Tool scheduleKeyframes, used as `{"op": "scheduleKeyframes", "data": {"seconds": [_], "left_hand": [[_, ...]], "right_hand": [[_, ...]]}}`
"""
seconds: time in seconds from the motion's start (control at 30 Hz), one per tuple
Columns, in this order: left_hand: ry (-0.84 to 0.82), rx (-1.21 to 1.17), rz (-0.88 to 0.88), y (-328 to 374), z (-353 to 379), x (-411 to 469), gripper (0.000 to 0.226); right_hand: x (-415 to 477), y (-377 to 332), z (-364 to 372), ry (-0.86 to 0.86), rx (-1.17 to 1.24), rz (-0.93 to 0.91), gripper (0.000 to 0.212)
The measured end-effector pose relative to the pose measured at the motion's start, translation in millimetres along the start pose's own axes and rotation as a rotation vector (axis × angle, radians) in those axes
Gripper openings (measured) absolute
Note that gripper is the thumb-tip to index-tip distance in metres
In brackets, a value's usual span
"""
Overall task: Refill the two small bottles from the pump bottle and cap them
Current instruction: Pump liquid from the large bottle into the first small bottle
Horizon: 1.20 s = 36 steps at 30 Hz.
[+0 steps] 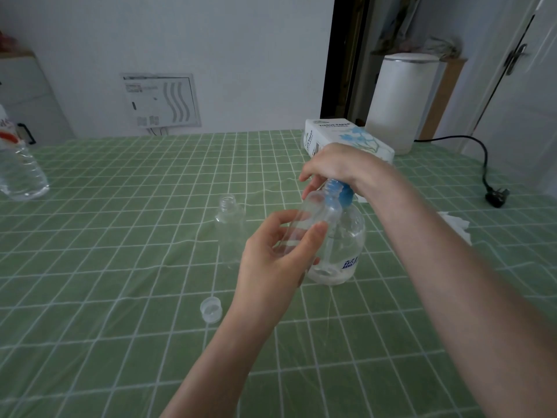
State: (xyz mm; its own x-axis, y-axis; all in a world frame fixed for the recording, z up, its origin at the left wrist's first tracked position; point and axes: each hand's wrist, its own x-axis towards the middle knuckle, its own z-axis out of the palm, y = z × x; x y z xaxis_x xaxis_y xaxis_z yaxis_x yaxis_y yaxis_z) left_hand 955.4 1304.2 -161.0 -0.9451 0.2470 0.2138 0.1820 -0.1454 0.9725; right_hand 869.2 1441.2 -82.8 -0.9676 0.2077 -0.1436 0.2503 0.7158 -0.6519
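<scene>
A clear pump bottle (346, 245) with a blue pump collar (339, 193) stands on the green checked tablecloth. My right hand (337, 164) rests on top of its pump head, fingers curled over it. My left hand (277, 254) holds a small clear bottle (310, 215) tilted, its mouth up against the pump's spout. A second small clear bottle (230, 218) stands upright and uncapped to the left. One clear cap (211, 309) lies on the cloth near my left forearm. How much liquid the held bottle contains is unclear.
A tissue box (346, 137) lies behind my right hand, with a white cylindrical appliance (404, 101) and its black cord and plug (495, 197) further right. A crumpled tissue (455, 224) lies at the right. A large water bottle (18, 170) stands at the far left.
</scene>
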Motion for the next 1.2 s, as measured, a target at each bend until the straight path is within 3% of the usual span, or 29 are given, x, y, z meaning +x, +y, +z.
{"op": "scheduleKeyframes", "data": {"seconds": [0.2,0.5,0.7,0.9,1.0,1.2], "left_hand": [[-0.004,-0.008,0.006,2,3,1,0.025],[0.006,-0.008,0.014,1,3,3,0.031],[0.013,-0.015,0.002,-4,1,2,0.018],[0.016,-0.013,0.009,-4,1,3,0.010],[0.011,-0.015,0.020,0,3,3,0.017],[0.015,-0.015,0.038,0,3,3,0.030]], "right_hand": [[-1,-6,-7,0.000,-0.030,0.002,0.012],[1,-8,-6,-0.011,-0.033,0.015,0.008],[4,-1,2,0.000,-0.039,0.023,0.024],[3,-4,1,0.029,-0.056,0.012,0.024],[-1,-9,-6,0.065,-0.080,-0.015,0.036],[-3,-13,-6,0.078,-0.102,-0.004,0.029]]}}
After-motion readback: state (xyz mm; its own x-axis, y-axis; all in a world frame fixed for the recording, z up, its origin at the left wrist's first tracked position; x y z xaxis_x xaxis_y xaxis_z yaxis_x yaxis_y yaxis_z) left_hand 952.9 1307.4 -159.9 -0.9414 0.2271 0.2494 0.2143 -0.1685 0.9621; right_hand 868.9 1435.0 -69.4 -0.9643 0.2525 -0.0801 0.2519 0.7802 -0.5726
